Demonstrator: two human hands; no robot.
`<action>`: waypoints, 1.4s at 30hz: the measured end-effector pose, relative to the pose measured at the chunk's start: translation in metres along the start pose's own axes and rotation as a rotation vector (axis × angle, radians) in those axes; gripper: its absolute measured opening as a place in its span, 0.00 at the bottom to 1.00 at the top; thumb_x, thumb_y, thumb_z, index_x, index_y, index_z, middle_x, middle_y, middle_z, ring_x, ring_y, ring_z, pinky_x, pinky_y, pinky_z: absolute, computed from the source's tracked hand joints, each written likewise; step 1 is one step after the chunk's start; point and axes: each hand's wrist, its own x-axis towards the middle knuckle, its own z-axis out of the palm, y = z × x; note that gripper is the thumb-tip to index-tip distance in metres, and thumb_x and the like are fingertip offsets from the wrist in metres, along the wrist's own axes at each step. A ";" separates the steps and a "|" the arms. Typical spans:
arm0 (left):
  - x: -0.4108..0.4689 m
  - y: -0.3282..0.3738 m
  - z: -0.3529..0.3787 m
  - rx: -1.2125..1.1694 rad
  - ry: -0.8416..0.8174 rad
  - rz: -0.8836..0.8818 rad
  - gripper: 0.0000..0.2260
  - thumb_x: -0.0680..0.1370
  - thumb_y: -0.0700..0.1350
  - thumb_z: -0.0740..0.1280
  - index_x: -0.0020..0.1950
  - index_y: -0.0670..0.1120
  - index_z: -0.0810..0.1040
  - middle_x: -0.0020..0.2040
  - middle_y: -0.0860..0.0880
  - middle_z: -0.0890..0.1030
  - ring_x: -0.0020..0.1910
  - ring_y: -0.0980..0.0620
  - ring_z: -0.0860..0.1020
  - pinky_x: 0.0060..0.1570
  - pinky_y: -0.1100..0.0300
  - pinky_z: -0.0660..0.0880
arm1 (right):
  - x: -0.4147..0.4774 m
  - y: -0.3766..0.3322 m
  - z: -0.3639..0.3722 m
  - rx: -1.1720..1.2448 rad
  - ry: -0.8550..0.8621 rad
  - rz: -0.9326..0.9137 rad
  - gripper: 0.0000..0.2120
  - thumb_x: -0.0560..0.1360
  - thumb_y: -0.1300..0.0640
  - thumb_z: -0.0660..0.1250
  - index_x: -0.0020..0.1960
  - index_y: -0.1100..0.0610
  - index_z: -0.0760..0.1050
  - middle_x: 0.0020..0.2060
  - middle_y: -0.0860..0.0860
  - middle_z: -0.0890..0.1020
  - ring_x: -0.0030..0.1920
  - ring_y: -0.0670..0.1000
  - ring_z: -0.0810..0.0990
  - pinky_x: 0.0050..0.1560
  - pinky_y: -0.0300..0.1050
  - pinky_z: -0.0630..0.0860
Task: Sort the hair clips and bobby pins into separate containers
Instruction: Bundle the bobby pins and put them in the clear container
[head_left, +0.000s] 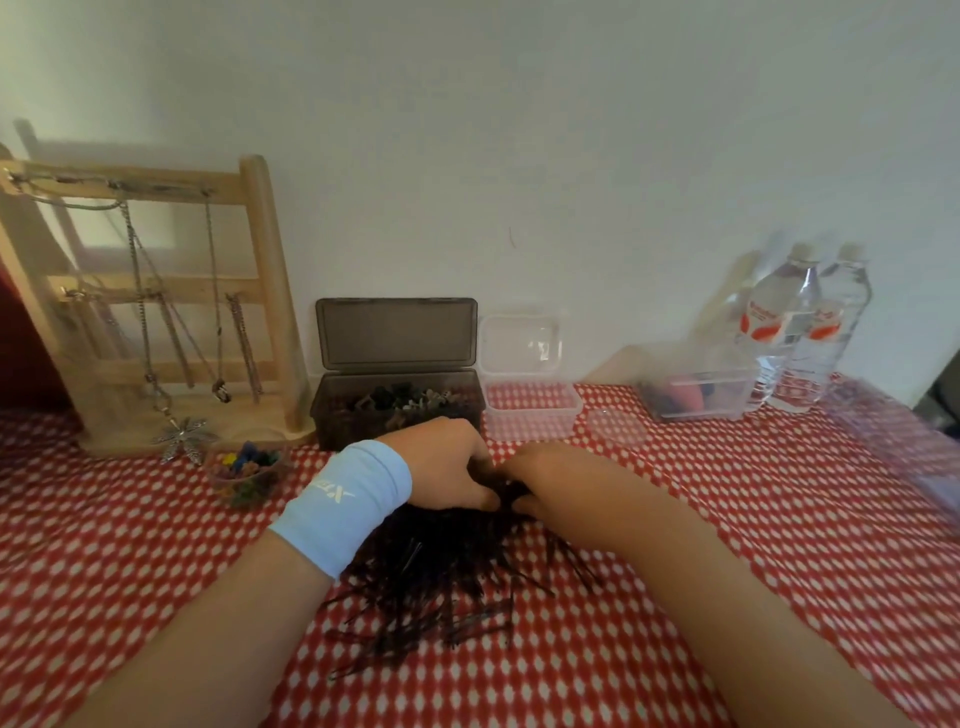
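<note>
On the red-and-white patterned tablecloth (727, 519), the left hand (441, 462) and right hand (530, 475) meet, fingers curled into the far edge of a black bobby pin pile (436, 582), exact grip unclear, just near of the open smoky box of hair clips (397, 410) and the empty clear container (530, 410) to its right.

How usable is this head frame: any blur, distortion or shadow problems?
Head view: wide-angle bending tilts the wooden jewellery stand and water bottles; the right edge smears; both hands are soft; the bobby pins merge into a dark mass; soft wall shadows, no harsh glare.
</note>
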 end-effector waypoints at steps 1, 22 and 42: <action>0.000 0.000 0.000 -0.009 -0.007 -0.003 0.12 0.73 0.56 0.72 0.47 0.47 0.84 0.44 0.48 0.83 0.44 0.48 0.81 0.46 0.56 0.78 | 0.002 -0.002 0.001 -0.026 -0.030 0.007 0.17 0.81 0.57 0.65 0.69 0.56 0.75 0.65 0.53 0.78 0.62 0.55 0.77 0.66 0.47 0.70; -0.005 -0.024 -0.022 -0.324 0.175 0.048 0.08 0.74 0.54 0.74 0.48 0.52 0.86 0.35 0.61 0.83 0.35 0.64 0.79 0.40 0.68 0.73 | 0.026 0.005 -0.051 0.405 -0.342 -0.183 0.19 0.78 0.55 0.61 0.65 0.64 0.75 0.57 0.59 0.79 0.54 0.52 0.74 0.50 0.41 0.72; -0.015 -0.018 -0.031 -0.261 -0.096 0.075 0.08 0.77 0.49 0.71 0.56 0.52 0.84 0.48 0.55 0.86 0.49 0.57 0.83 0.59 0.58 0.77 | 0.027 0.051 -0.054 0.959 -0.483 -0.297 0.12 0.83 0.56 0.61 0.41 0.55 0.74 0.34 0.51 0.73 0.33 0.49 0.72 0.39 0.44 0.72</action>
